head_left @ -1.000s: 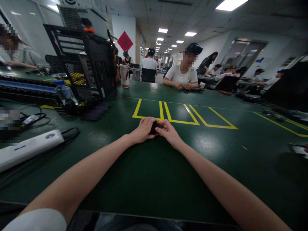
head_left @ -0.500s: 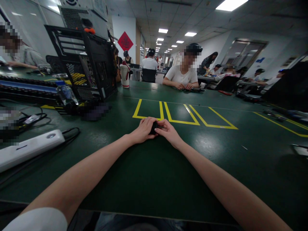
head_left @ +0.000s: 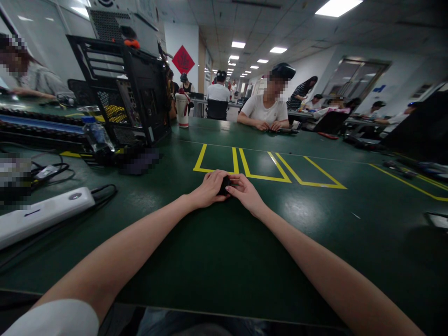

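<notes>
A small black object (head_left: pixel 224 185) is between my two hands, low over the green table (head_left: pixel 224 252); its kind is too small and too covered to make out. My left hand (head_left: pixel 209 189) wraps round its left side, fingers over the top and thumb below. From the right, my right hand (head_left: pixel 245 191) grips it with thumb and fingertips. Just beyond my hands, yellow tape (head_left: pixel 266 177) marks several open-ended shapes on the tabletop.
To the left stand a black computer case (head_left: pixel 140 93), a water bottle (head_left: pixel 96 135) and a white power strip (head_left: pixel 45 214) with dark cables. A paper cup (head_left: pixel 182 111) is farther back. Across the table sits a person (head_left: pixel 268 109) in a white shirt. Tools (head_left: pixel 401 169) lie at right.
Both hands stay in place round the black object, with hardly any visible movement. The whole view has shifted very slightly. The person across has turned their head a little.
</notes>
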### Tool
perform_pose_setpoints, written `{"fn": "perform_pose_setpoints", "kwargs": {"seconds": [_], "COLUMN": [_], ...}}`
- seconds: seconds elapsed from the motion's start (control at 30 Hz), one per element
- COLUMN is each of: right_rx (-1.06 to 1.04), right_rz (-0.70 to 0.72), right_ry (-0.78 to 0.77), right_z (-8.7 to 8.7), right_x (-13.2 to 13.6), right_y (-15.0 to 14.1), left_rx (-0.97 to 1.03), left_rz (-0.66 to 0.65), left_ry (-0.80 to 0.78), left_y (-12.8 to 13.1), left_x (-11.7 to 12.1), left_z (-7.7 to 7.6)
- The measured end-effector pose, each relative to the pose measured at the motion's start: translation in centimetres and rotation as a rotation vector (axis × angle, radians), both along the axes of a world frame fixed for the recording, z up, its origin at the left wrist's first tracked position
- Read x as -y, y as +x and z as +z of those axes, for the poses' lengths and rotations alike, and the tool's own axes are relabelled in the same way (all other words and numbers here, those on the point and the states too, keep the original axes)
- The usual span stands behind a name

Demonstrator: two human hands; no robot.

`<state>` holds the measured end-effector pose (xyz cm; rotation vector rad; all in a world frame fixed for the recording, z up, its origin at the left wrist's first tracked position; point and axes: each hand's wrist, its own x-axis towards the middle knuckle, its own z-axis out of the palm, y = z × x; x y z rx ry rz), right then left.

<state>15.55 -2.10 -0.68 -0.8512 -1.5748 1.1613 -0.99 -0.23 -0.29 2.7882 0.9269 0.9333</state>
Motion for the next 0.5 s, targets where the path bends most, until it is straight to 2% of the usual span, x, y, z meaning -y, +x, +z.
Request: {"fn": "perform_pose_setpoints", "kwargs": {"seconds": [0.5], "right_rx": [-0.009], "right_rz": [-0.005], "right_ry": [-0.064], "right_z": [0.37], "right_x": [0.48], "right_y": [0.01], "left_rx": [0.004], "left_rz": [-0.001], "left_ry": [-0.015], "left_y": [0.02], "left_x": [0.01], "left_z": [0.07]}}
